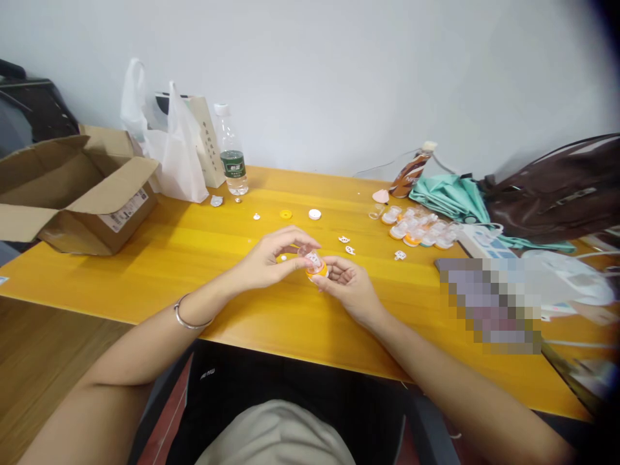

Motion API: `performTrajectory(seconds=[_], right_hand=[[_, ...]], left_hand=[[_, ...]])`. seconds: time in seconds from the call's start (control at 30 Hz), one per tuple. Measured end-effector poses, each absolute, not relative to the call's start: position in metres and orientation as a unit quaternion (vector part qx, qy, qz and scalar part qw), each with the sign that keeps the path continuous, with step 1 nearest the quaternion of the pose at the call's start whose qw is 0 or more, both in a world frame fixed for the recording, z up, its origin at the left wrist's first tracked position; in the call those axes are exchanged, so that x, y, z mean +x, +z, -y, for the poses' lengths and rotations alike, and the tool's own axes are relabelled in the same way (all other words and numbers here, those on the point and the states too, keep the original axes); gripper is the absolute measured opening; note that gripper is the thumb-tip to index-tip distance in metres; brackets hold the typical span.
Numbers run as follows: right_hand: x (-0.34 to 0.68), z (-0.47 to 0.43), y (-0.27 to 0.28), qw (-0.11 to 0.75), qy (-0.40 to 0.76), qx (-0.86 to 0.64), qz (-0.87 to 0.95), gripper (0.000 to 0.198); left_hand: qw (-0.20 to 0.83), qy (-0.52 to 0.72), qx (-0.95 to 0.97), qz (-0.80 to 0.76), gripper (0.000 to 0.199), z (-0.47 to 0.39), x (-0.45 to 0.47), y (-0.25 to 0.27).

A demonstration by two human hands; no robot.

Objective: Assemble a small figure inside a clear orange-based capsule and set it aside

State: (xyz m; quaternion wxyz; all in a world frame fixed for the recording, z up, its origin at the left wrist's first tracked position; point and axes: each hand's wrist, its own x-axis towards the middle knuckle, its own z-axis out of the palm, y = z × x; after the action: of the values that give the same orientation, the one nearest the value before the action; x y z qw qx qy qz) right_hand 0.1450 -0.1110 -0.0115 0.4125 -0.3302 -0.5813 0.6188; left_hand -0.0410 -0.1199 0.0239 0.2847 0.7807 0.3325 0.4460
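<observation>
Above the middle of the table I hold a small clear-topped plastic piece with an orange base [317, 272], tilted, with white parts inside its clear top. My left hand [274, 258] closes its thumb and fingers round the clear top. The orange base is pinched by my right hand [349, 287], whose other fingers curl loosely. Beyond my hands lie a yellow disc [285, 214] and a white disc [314, 214]. Small white cut-out pieces [349, 249] are to the right. Farther right, several similar clear-topped pieces [411, 226] stand in a cluster.
On the left are an open cardboard box [111, 226], a white plastic bag [174, 161] and a water bottle [233, 165]. A brown drink bottle [411, 171], a green folded cloth [450, 197], a dark bag [557, 187] and a blurred-out flat object [489, 307] are at right.
</observation>
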Motion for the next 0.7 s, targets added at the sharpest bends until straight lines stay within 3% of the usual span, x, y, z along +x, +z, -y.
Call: performTrajectory(seconds=[0.3,0.7], right_hand=[[0.1446,0.1132,-0.0122,0.418,0.591,-0.342,0.599,0.029],[0.1423,0.1178,-0.0116,0.386,0.663,-0.307,0.563,0.023]], left_hand=[[0.241,0.43,0.808,-0.323,0.02,0.1231,-0.0396,0.0269],[0.489,0.399,0.738,-0.236,0.019,0.1183,-0.0469,0.0258]])
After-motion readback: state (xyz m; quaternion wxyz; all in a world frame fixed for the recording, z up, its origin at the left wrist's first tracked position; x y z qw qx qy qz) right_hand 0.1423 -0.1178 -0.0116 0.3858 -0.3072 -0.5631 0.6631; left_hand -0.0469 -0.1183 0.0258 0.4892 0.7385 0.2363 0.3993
